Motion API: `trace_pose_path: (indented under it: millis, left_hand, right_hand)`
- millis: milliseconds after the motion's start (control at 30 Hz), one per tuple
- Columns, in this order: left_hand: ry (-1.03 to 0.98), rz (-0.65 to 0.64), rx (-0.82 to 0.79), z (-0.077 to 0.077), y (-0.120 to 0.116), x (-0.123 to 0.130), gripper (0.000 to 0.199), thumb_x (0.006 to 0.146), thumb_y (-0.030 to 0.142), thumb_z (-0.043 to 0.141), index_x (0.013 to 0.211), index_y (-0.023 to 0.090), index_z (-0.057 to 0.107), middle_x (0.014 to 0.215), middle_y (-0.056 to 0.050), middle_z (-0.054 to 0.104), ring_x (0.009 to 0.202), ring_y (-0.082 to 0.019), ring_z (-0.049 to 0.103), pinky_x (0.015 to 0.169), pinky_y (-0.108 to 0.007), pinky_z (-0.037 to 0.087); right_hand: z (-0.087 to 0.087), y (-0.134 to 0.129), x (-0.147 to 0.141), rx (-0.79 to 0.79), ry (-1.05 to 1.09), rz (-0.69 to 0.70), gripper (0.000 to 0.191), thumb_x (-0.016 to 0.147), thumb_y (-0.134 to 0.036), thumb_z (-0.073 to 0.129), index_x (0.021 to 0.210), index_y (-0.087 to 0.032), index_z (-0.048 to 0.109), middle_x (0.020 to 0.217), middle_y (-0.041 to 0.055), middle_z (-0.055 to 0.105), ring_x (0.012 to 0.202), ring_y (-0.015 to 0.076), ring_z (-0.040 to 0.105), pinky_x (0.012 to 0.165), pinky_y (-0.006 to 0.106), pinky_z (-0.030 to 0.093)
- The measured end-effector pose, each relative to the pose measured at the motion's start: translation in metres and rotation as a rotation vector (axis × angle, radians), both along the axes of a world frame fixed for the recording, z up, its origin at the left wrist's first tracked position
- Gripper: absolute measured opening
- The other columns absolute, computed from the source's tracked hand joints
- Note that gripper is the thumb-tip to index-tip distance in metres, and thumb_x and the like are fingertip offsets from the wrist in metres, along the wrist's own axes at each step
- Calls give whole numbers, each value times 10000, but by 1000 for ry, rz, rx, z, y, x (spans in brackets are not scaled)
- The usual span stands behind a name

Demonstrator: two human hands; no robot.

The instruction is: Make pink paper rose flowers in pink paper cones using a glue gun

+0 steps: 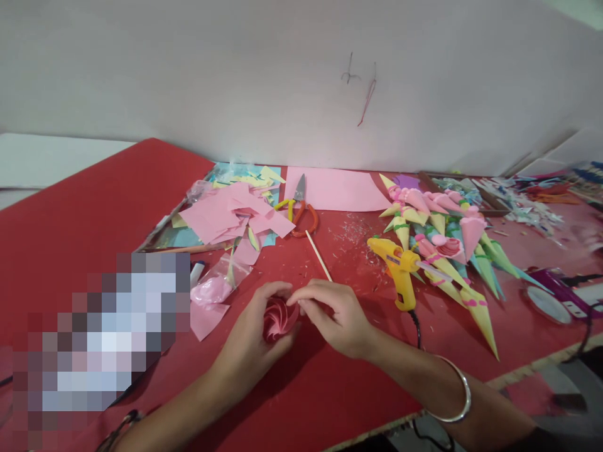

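My left hand is curled around a pink paper cone whose open end shows swirled folds inside. Thumb and fingers of my right hand pinch together at the cone's right rim. A thin wooden stick runs up and away from behind my right hand; whether the hand grips it or it lies on the table, I cannot tell. Beyond it lie scissors with orange and yellow handles. To the right rests a yellow glue gun with a clear glue stick in its back.
Pink paper squares pile up at back left, near a plastic bag. A pink sheet lies by the wall. Finished paper cones heap at right, beside a tape roll. A blurred-out device sits at left.
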State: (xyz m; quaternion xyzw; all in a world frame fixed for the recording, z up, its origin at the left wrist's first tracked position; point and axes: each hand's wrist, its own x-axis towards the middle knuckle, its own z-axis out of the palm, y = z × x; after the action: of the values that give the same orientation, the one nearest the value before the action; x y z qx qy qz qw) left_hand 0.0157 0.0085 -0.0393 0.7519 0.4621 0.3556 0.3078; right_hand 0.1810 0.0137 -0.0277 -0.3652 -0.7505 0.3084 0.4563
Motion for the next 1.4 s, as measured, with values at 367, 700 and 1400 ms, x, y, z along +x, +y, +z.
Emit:
trace_pose_path:
  millis: [367, 700, 1400]
  left_hand:
    - [2, -21, -7, 3, -1, -1, 363, 702, 107, 491, 1046, 213, 450, 938, -24, 612, 861, -171, 612, 774, -297, 510]
    - [8, -47, -98, 4, -1, 1, 360, 756, 151, 512, 1096, 218, 418, 975, -38, 598, 886, -174, 601, 795, -313, 498]
    - [-165, -129, -267, 2, -3, 6, 519, 696, 112, 525, 1161, 246, 340, 1113, -61, 535, 1047, -215, 571, 864, -357, 507]
  right_hand:
    - [-2, 2, -2, -53, 67, -70, 136, 764, -176, 574, 658, -200, 492, 640, -30, 494, 558, 99, 480, 528, 209, 401]
    - [-1, 3, 1, -63, 102, -147, 129, 863, -219, 462, 740, -203, 497, 669, -11, 514, 584, 110, 494, 555, 225, 409]
    - [-4, 0, -2, -150, -170, 131, 195, 792, -289, 636, 979, -232, 636, 921, 22, 535, 856, 156, 564, 769, 274, 474]
